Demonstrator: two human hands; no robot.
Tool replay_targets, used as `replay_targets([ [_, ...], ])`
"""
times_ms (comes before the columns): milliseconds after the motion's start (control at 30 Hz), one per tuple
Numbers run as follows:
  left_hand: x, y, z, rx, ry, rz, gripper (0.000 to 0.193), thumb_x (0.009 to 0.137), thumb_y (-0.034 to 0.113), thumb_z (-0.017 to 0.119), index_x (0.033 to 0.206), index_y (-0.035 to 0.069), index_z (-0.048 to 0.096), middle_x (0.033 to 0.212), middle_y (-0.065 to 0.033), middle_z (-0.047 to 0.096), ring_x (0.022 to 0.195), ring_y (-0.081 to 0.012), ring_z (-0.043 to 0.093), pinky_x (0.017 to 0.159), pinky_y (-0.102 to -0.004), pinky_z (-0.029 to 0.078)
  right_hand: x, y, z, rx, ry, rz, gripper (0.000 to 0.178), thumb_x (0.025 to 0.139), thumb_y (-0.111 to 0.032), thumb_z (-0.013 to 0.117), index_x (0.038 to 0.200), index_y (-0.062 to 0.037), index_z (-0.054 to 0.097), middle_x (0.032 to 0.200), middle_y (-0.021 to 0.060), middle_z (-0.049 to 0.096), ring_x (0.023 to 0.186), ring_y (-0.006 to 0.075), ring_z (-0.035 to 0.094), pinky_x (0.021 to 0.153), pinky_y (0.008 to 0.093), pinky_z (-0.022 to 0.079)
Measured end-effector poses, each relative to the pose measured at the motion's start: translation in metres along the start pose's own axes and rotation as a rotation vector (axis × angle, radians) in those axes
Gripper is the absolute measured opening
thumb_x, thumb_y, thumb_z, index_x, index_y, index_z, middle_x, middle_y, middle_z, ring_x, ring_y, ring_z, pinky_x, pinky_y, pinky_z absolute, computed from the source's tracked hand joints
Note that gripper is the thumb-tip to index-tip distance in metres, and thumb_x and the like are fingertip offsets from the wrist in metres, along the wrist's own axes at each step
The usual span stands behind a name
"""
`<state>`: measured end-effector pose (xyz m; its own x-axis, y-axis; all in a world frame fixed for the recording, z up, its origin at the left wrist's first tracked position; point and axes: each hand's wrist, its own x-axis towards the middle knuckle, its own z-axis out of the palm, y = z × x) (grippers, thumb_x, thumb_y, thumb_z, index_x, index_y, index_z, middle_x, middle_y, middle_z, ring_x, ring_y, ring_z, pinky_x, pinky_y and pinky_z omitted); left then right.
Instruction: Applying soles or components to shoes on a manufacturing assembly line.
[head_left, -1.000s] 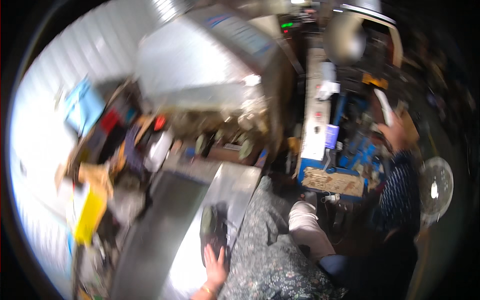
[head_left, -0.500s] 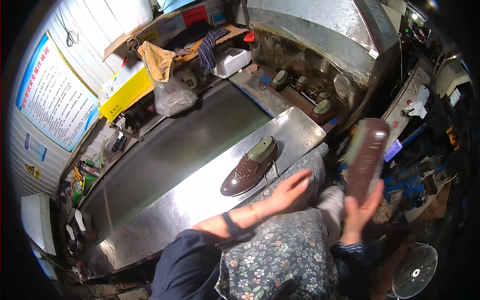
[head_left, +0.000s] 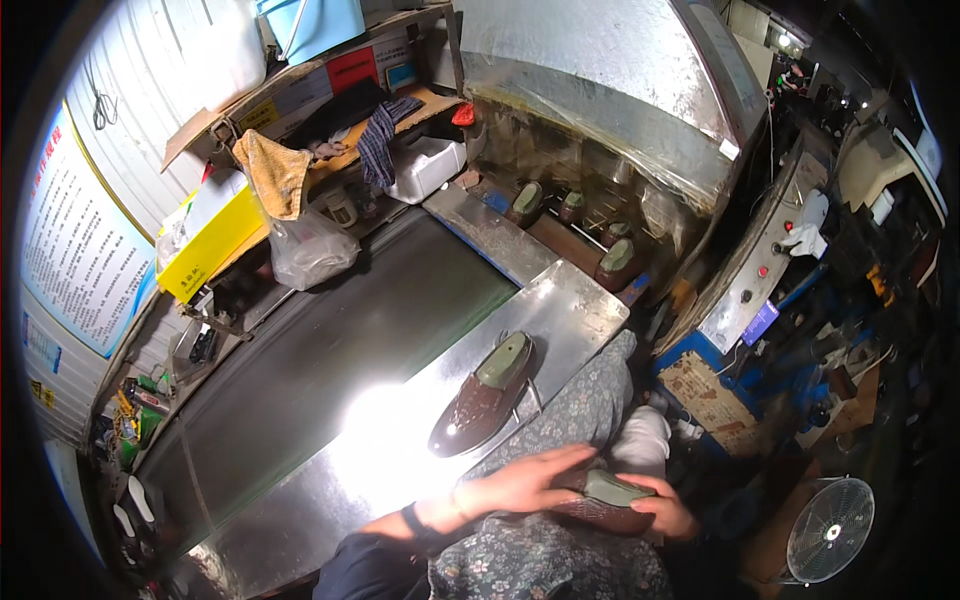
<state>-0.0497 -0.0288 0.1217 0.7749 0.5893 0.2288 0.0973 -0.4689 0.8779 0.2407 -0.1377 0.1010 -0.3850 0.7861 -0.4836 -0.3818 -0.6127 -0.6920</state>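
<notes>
In my lap, over a floral apron, lies a brown leather shoe (head_left: 605, 516) with a green shoe last inside it. My right hand (head_left: 668, 508) grips it at one end, thumb and fingers around its side. My left hand (head_left: 528, 482) reaches across to the other end, fingers and thumb on the leather; the shoe's underside is hidden. A second brown shoe (head_left: 475, 408), also on a green last, rests on the shiny metal ledge (head_left: 575, 300) in front of me, beside a metal prong.
A dark conveyor belt (head_left: 350, 310) runs beyond the ledge. Several lasted shoes stand under a metal hood (head_left: 590, 60) at the back. A yellow box (head_left: 210, 240) and a plastic bag (head_left: 310, 250) are at left, a fan (head_left: 830, 530) at lower right, a control panel (head_left: 750, 290) at right.
The shoe in my right hand has come down from the raised position at right into my lap. My left hand, empty before, has moved onto it. The view has shifted.
</notes>
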Motion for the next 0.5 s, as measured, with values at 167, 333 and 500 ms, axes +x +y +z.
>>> replay_targets([
  [167, -0.046, -0.067, -0.044, 0.427, 0.777, -0.373, 0.039, 0.084, 0.01, 0.071, 0.121, -0.001, 0.062, 0.128, -0.0217, 0.062, 0.119, -0.0385, 0.059, 0.101, -0.0419, 0.048, 0.019, 0.011, 0.005, 0.403, 0.197, -0.188, 0.054, 0.091, -0.024, 0.053, 0.136, 0.0064, 0.05, 0.133, 0.0187, 0.059, 0.121, 0.0272, 0.058, 0.107, 0.0408, 0.043],
  [333, -0.036, -0.09, -0.064, 0.629, 0.652, -0.471, 0.062, 0.087, 0.027, 0.072, 0.134, -0.006, 0.049, 0.136, -0.0283, 0.053, 0.126, -0.0427, 0.052, 0.106, -0.0444, 0.044, 0.173, -0.097, -0.008, 0.275, 0.254, -0.653, 0.045, 0.093, -0.012, 0.059, 0.135, 0.0037, 0.053, 0.129, 0.0146, 0.062, 0.117, 0.0245, 0.06, 0.103, 0.0377, 0.046],
  [500, 0.017, -0.095, -0.072, 0.55, 0.53, -0.599, 0.065, 0.085, 0.036, 0.074, 0.131, -0.005, 0.052, 0.128, -0.028, 0.058, 0.114, -0.0423, 0.06, 0.096, -0.0448, 0.05, 0.314, -0.173, -0.022, -0.502, 0.574, -0.936, 0.046, 0.09, -0.015, 0.069, 0.13, 0.0039, 0.057, 0.125, 0.0156, 0.065, 0.113, 0.0253, 0.062, 0.1, 0.0343, 0.047],
])
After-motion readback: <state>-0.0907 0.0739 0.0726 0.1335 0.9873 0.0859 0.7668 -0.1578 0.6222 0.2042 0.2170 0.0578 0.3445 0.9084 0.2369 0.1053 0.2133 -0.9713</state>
